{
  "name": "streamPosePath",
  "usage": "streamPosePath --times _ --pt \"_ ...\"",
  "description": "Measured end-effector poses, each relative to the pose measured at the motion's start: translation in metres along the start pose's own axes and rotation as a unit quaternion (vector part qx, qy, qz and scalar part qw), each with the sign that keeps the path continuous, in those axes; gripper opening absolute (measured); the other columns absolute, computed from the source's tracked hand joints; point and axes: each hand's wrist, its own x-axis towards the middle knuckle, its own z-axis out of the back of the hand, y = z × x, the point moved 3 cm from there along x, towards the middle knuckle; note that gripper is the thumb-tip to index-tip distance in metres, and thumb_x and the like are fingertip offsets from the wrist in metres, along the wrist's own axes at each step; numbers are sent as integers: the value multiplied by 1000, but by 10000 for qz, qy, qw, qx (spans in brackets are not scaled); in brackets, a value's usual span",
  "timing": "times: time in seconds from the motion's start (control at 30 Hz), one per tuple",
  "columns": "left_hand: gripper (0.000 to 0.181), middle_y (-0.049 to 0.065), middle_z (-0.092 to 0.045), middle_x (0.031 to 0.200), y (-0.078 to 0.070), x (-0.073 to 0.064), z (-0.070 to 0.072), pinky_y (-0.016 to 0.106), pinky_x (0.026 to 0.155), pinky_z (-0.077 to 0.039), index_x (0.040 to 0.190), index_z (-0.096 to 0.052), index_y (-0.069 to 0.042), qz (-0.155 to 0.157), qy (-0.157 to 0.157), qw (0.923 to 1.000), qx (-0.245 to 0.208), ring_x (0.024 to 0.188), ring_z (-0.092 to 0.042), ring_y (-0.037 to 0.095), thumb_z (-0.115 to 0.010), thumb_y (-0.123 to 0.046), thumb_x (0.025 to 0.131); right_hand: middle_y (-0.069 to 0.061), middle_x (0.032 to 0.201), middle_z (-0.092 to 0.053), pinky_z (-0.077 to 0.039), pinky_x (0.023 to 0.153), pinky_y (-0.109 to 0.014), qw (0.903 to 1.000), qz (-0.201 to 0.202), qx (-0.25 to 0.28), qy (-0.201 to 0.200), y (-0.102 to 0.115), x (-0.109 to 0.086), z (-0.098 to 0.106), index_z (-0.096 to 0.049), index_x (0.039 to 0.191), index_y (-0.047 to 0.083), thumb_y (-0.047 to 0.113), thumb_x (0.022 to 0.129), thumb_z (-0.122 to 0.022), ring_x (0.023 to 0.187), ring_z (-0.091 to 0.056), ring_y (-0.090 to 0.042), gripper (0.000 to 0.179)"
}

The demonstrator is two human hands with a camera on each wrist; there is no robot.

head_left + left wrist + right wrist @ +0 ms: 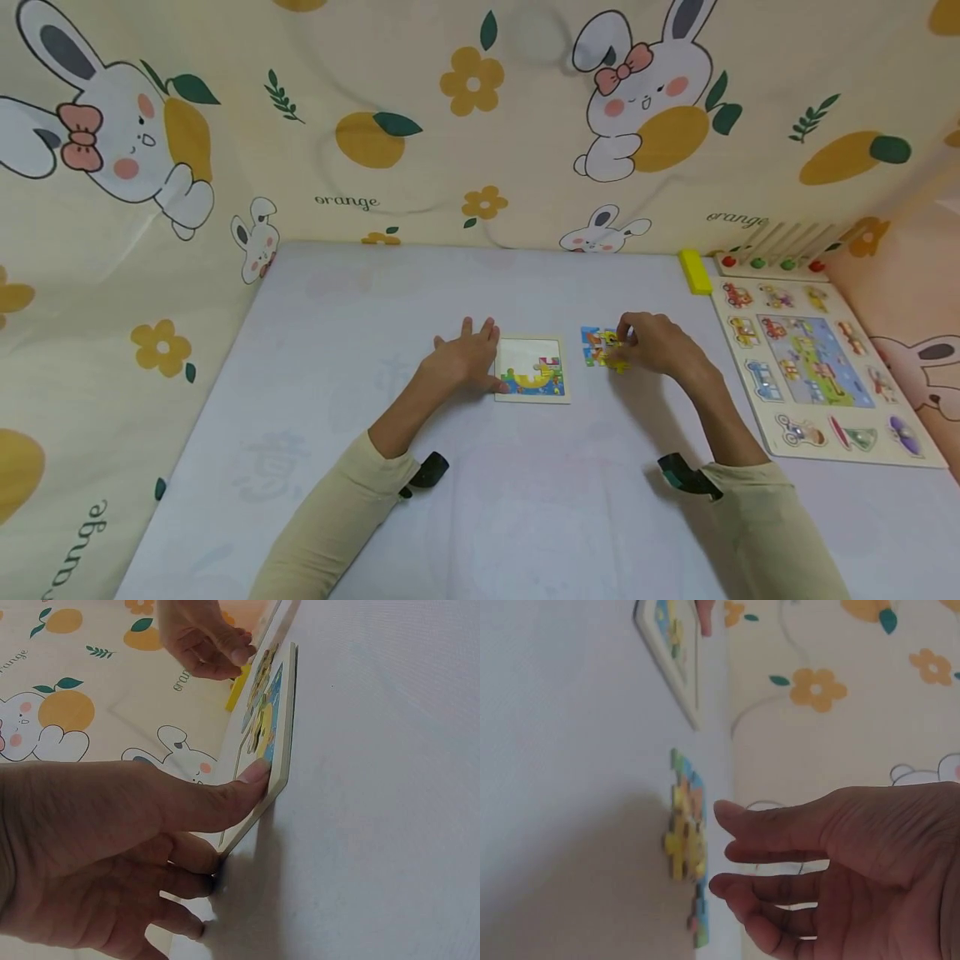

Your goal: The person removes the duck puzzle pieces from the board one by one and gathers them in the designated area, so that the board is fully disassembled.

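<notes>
A small square puzzle tray (pixel 531 399) is set on the counter (pixel 525 508) just to the right of the left hand (pixel 461 358), with that hand's thumb (pixel 255 772) rested on its near-left corner and the other fingers spread at its left side; by this placing, it seems, the tray is steadied and its inside left uncovered. The tray is partly filled: fitted pieces (pixel 532 386) are laid along the edge nearest the person and a little way up the right side, while a pale bare bed is shown above them. The loose pieces (pixel 591 345) are laid close together, some apparently interlocked, to the right of the tray and under the right hand (pixel 656 342), probably so that they can be reached easily. The right hand is held just over them, thumb and fingers curved and parted, with nothing seen gripped between them. Well beyond the right hand, a large picture board (pixel 817 452) is placed, in which vehicles and other figures are ringed round a central picture; whether these can be lifted out cannot be told. Past its far edge a bead stand (pixel 772 265) is set, with a yellow block (pixel 696 272) beside it.
</notes>
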Motion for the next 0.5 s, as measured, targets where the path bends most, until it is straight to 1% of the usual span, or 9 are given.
streamPosePath --times 0.07,0.13,0.23,0.33,0.43,0.5 --pt "101 8 -8 179 -1 -1 0 74 120 -30 168 -15 -8 5 3 10000 9 165 -8 39 -70 -53 97 -17 92 -68 -45 65 -30 9999 146 45 -10 8 -1 0 -66 108 -4 19 94 -77 77 -58 -24 29" --pt "100 8 -8 178 -1 -1 0 74 120 -31 168 -15 -8 -2 -10 10000 13 165 -8 39 -70 -53 97 -16 89 -68 -46 65 -30 9991 399 136 -37 17 -2 -3 -67 108 -4 15 95 -75 76 -58 -22 24" --pt "100 8 -8 178 -1 -1 0 74 121 -30 168 -15 -8 -23 -6 10000 -3 165 -8 39 -70 -52 97 -13 88 -67 -47 67 -29 9968 768 221 -28 31 -1 -12 -68 110 -4 10 95 -75 76 -57 -20 21" --pt "101 8 -7 179 0 -2 -1 74 121 -29 168 -14 -9 -11 30 10000 -8 165 -7 39 -70 -53 97 -11 86 -65 -47 68 -28 9933 1119 275 51 45 2 -24 -69 112 -4 10 95 -76 77 -56 -19 24" --pt "100 8 -6 179 0 -1 0 74 121 -29 168 -14 -9 -4 46 10000 21 165 -7 39 -69 -53 97 -10 85 -65 -46 70 -28 9905 1332 318 131 55 6 -36 -70 113 -4 12 94 -77 77 -55 -19 26" --pt "100 8 -7 178 -1 -1 0 74 121 -29 168 -14 -9 -30 42 10000 39 165 -7 39 -69 -53 98 -9 86 -65 -46 71 -28 9902 1351 313 172 58 8 -42 -71 112 -3 13 93 -78 78 -55 -18 26"
